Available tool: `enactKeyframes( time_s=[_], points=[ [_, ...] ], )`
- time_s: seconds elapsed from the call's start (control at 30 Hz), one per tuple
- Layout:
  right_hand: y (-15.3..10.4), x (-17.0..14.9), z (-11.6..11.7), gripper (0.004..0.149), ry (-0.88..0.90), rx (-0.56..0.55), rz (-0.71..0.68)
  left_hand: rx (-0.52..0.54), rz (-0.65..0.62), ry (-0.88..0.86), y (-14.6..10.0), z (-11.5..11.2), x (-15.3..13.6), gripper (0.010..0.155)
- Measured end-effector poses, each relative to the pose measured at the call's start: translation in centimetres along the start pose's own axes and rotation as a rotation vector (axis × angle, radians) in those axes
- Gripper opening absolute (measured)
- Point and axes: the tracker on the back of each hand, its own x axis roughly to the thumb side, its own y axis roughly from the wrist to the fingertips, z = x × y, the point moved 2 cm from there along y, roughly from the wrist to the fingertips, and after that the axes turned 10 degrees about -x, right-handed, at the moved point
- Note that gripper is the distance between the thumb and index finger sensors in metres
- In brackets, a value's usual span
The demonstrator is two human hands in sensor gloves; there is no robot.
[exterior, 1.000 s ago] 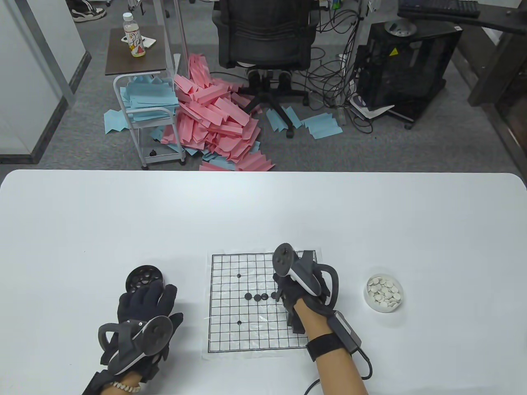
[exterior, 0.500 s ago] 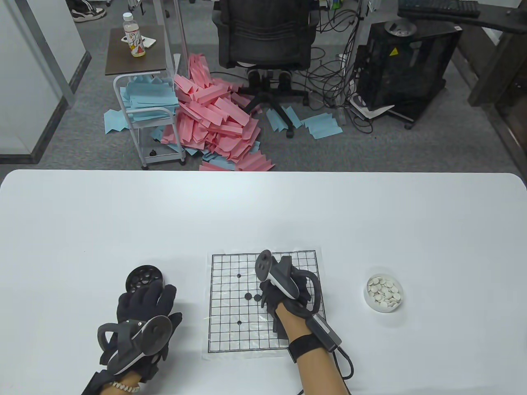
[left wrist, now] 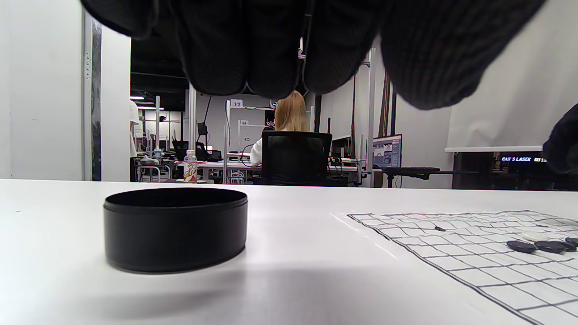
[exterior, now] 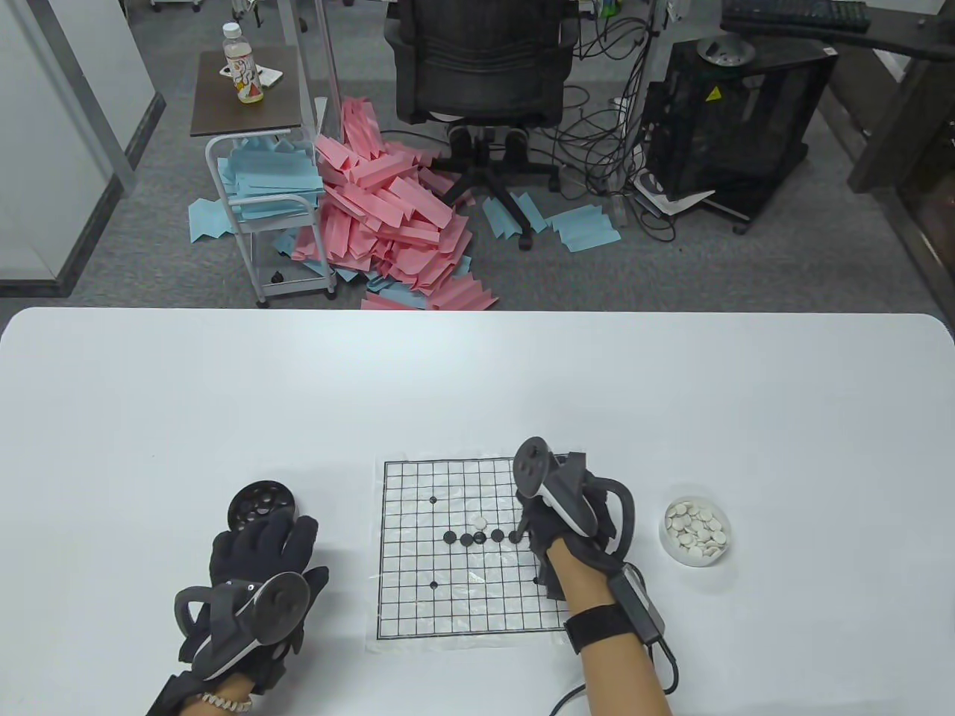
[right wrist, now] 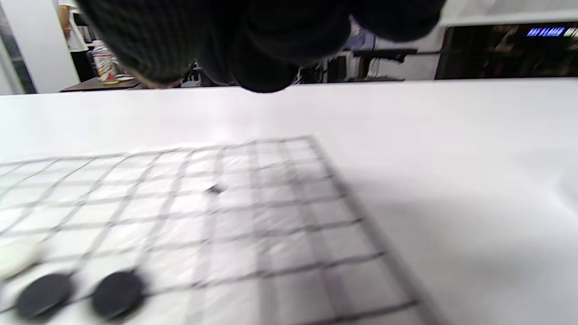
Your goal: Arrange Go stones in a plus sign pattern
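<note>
A paper Go board (exterior: 418, 597) lies on the white table. Several black stones (exterior: 465, 538) form a row across its middle, and one white stone (exterior: 481, 523) lies just above the row. My right hand (exterior: 533, 533) hovers over the board's right part, beside the row's right end, with nothing seen in its fingers (right wrist: 253, 40). The right wrist view shows two black stones (right wrist: 117, 289) and the white stone (right wrist: 16, 262). My left hand (exterior: 268, 541) rests flat on the table, empty, just in front of a black bowl (exterior: 260, 503) of black stones.
A white bowl (exterior: 696, 531) of white stones stands right of the board. The black bowl (left wrist: 175, 228) sits left of the board (left wrist: 474, 253) in the left wrist view. The table's far edge faces a chair and paper piles on the floor.
My right hand moved left over the board's middle, then back to the right. A white stone now lies above the black row. My left hand stayed put.
</note>
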Motion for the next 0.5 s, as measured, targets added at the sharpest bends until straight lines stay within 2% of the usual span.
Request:
enactKeyframes(
  time_s=[0.1,0.23,0.5],
  points=[
    [0.4,-3.4,-1.5,0.054,-0.042,-0.041,0.049,0.000,0.000,0.002,0.0,0.0,0.0,0.071],
    [0.5,-7.8,-2.3,0.053,-0.079,-0.043,0.123,-0.001,0.004,-0.005,0.0,0.0,-0.1,0.071],
    [0.0,-14.4,-0.1,0.052,-0.169,0.049,0.244,-0.002,0.005,-0.006,0.0,0.0,-0.1,0.070]
  ],
)
